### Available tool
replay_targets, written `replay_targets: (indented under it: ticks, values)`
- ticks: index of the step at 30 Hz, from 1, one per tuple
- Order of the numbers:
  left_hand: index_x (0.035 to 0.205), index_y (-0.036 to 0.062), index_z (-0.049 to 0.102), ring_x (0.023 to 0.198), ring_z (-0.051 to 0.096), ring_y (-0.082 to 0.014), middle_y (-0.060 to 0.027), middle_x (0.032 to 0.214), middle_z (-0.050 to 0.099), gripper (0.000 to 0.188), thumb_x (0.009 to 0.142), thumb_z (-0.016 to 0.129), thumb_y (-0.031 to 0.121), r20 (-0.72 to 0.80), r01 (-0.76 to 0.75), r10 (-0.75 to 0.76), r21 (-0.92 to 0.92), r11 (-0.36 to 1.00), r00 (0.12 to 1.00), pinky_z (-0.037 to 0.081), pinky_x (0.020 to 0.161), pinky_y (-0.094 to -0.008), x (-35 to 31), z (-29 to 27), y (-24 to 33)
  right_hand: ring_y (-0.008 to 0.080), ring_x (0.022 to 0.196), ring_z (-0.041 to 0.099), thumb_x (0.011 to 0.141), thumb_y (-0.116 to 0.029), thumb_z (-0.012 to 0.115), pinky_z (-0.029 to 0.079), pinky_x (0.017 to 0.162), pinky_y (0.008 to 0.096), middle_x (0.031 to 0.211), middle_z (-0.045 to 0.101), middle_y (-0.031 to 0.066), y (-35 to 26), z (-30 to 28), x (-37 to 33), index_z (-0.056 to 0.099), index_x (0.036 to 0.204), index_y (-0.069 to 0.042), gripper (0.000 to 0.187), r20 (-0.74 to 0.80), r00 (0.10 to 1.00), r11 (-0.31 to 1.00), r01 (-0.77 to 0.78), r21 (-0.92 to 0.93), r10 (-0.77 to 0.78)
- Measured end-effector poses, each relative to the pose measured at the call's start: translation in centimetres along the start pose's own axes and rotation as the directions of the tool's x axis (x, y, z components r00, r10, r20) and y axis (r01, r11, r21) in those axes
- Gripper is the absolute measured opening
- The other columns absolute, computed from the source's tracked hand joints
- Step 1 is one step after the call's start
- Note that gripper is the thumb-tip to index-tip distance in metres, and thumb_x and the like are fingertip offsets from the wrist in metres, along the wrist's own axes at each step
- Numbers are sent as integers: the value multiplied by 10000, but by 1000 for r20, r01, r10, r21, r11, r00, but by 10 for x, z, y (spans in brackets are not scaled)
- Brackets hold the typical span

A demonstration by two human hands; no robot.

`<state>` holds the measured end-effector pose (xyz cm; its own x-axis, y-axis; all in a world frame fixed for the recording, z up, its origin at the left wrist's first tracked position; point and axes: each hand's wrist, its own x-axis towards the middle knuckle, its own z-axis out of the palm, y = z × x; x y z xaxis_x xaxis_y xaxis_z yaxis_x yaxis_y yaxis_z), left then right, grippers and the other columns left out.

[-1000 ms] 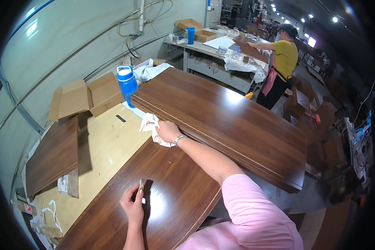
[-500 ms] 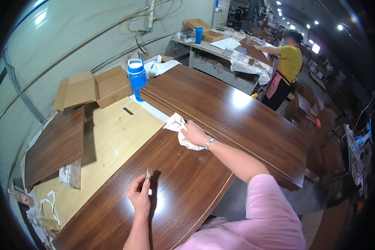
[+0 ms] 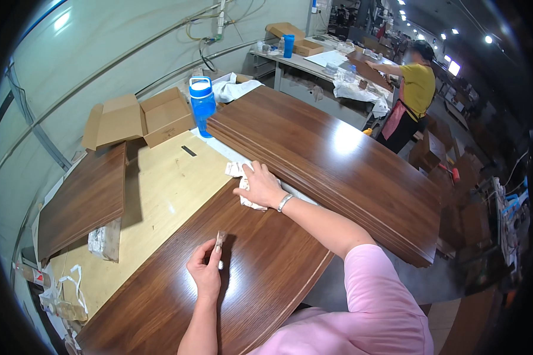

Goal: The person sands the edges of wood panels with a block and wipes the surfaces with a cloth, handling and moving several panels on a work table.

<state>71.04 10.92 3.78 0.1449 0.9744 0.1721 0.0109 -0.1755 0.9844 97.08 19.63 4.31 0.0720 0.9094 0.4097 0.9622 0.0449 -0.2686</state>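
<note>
A brown wood-grain panel [image 3: 278, 248] lies in front of me on a pale board. Near its far corner my right hand [image 3: 260, 186] bears down on a crumpled white cloth [image 3: 251, 202], thumb spread to the left and fingers bent over it. Closer to me, my left hand [image 3: 206, 269] is raised over the panel, pinching a small slim stick-like piece [image 3: 220, 241] with a pale lower end; its exact kind is unclear. Beyond the right hand lies a stack of similar brown panels [image 3: 331, 160], with grooved edges facing me.
A blue bottle [image 3: 202, 109] stands by the stack's left corner, beside an open cardboard box [image 3: 166, 118]. Another brown panel [image 3: 83, 201] leans on a white block [image 3: 105, 241] at left. A person in a yellow shirt [image 3: 417, 89] works at a farther table.
My right hand has shifted slightly left, its thumb now spread out and the cloth bunched flatter beneath. My left hand has risen a little with its stick-like piece. The view has turned slightly.
</note>
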Motion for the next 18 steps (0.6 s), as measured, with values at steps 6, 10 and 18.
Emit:
replay_targets:
  ticks: [6, 10, 18]
  values:
    - [1043, -23, 725, 796, 620, -111, -50, 902, 685, 174, 875, 695, 13, -4, -7, 7, -12, 1000, 1000, 496, 730, -251, -2, 2, -2, 459, 952, 657, 902, -235, 624, 517, 877, 515, 951, 680, 304, 32, 7, 38, 674, 966, 52, 297, 185, 936, 930, -330, 164, 300]
    - [1063, -17, 720, 855, 603, -96, -21, 944, 687, 171, 903, 671, 20, 21, 37, -37, 36, 999, 999, 474, 784, -245, -2, 0, 6, 458, 943, 666, 905, -180, 577, 530, 850, 520, 962, 683, 296, 38, 13, 50, 690, 901, 52, 258, 152, 932, 927, -350, 132, 330]
    - [1036, -16, 728, 774, 618, -105, -44, 867, 683, 163, 883, 694, 29, -21, 5, -5, 25, 1000, 1000, 493, 712, -253, 1, 2, -3, 407, 1006, 633, 956, -386, 575, 533, 850, 492, 1055, 637, 240, 39, 12, 43, 601, 1085, 16, 422, -2, 996, 996, -88, 33, 88]
